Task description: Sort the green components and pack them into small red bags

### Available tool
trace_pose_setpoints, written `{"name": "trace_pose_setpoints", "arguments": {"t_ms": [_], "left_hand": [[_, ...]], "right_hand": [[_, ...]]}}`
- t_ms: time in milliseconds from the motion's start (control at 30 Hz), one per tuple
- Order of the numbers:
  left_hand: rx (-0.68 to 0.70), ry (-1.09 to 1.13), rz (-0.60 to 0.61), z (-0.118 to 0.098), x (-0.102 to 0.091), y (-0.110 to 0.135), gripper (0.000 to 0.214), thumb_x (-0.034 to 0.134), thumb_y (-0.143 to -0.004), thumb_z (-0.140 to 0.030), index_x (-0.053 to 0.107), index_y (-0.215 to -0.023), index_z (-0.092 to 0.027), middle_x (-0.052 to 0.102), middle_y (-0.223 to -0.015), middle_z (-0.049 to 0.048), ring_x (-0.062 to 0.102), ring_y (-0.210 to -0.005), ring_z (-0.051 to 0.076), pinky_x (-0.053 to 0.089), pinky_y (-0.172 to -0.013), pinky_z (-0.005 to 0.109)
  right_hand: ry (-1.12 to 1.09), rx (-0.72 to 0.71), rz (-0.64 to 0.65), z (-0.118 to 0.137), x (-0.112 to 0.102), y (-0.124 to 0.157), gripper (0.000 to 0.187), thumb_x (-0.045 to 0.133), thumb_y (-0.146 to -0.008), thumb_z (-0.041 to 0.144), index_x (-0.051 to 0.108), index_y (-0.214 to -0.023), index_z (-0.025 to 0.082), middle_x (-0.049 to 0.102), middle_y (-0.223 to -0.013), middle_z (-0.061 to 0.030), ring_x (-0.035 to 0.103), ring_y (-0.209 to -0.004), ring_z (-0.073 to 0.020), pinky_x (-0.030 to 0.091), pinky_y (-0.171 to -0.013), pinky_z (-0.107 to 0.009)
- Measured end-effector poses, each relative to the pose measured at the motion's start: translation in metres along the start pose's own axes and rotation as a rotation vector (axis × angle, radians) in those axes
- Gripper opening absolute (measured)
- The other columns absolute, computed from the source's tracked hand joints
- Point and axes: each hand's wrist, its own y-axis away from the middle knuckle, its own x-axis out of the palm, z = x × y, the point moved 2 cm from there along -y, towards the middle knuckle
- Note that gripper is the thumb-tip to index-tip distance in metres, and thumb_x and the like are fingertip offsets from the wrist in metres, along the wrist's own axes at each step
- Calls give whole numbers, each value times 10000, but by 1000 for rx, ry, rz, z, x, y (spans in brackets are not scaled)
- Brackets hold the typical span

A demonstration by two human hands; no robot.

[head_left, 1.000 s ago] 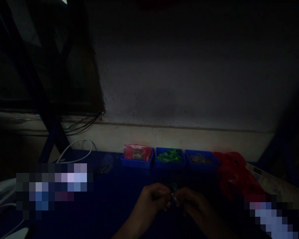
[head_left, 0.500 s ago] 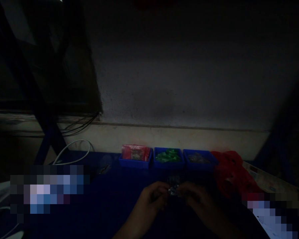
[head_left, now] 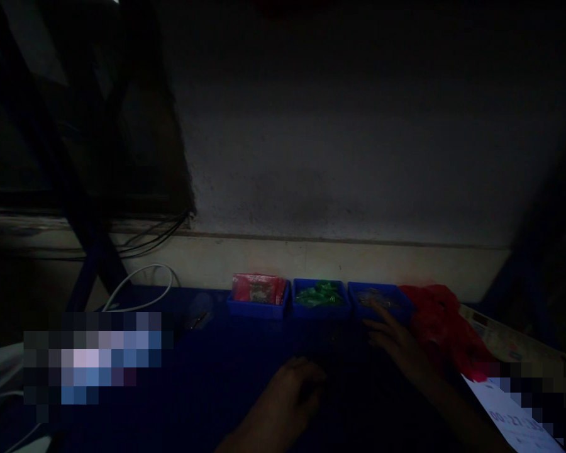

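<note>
My left hand (head_left: 290, 390) rests loosely curled on the blue table (head_left: 207, 390); I cannot tell whether it holds anything. My right hand (head_left: 399, 343) stretches open-fingered to the rightmost blue bin (head_left: 380, 301), fingertips at its near rim. I judge this the reaching step, and picking its small, dim contents would call for a fine pinch.

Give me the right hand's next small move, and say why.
Probably ease the right hand forward into the right bin to pick a piece: its open fingers reach that bin's near rim, and the left hand rests curled on the table.
</note>
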Motion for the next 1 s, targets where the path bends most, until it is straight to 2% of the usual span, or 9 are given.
{"name": "trace_pose_setpoints", "arguments": {"t_ms": [133,267,367,500,633,733,800,900,1000], "left_hand": [[-6,-47,10,2,-1,-1,263,479,-748,-77,637,-928,-186,631,-948,44,558,-903,191,407,-791,281],[4,-75,17,3,1,-2,251,483,-760,-86,646,-918,-192,630,-951,45,553,-908,192,407,-791,280],[19,-83,10,3,2,-2,246,483,-767,-89,647,-918,-194,630,-942,43,549,-901,189,402,-792,281],[30,-89,12,4,2,-2,245,474,-770,-90,645,-908,-199,626,-932,36,546,-882,186,401,-782,278],[16,-91,15,5,1,-2,258,471,-755,-72,642,-900,-199,628,-929,33,550,-887,181,406,-786,272],[11,-76,9,8,1,-1,271,475,-756,-78,634,-937,-201,628,-955,41,561,-901,188,419,-797,277],[-9,-44,-9,12,2,0,318,500,-760,-106,608,-1042,-205,621,-1037,57,559,-959,203,416,-849,299],[-43,0,-40,15,3,1,529,563,-740,-142,476,-1257,-210,541,-1233,88,494,-1112,231,354,-966,340],[-3,40,-34,10,3,0,562,599,-728,-146,472,-1269,-236,528,-1247,71,489,-1116,214,355,-963,310]], "right_hand": [[134,-151,50,6,24,12,404,533,-776,298,575,-1175,255,540,-1289,-52,462,-1199,-234,326,-1032,-439],[428,-275,280,14,45,26,494,523,-826,361,446,-1305,267,429,-1396,-46,350,-1282,-244,273,-1062,-446],[482,-247,279,18,45,29,484,522,-830,345,463,-1297,231,499,-1334,-82,428,-1222,-260,334,-1024,-439],[516,-286,233,25,40,28,313,524,-818,232,624,-1115,241,633,-1138,-80,544,-1065,-266,406,-938,-430],[547,-374,227,30,41,27,256,488,-811,135,677,-942,248,684,-954,-55,601,-904,-233,460,-815,-372],[552,-370,229,33,43,29,259,463,-799,92,679,-837,230,689,-864,-55,623,-809,-217,469,-743,-335],[486,-326,221,35,44,32,234,457,-818,121,669,-830,218,687,-850,-56,631,-782,-209,469,-719,-316],[301,-234,200,40,46,39,172,479,-849,218,651,-862,226,688,-860,-32,637,-796,-194,457,-724,-283],[188,-199,235,47,48,47,156,485,-864,281,633,-831,242,683,-814,4,630,-768,-170,440,-695,-252]]}}
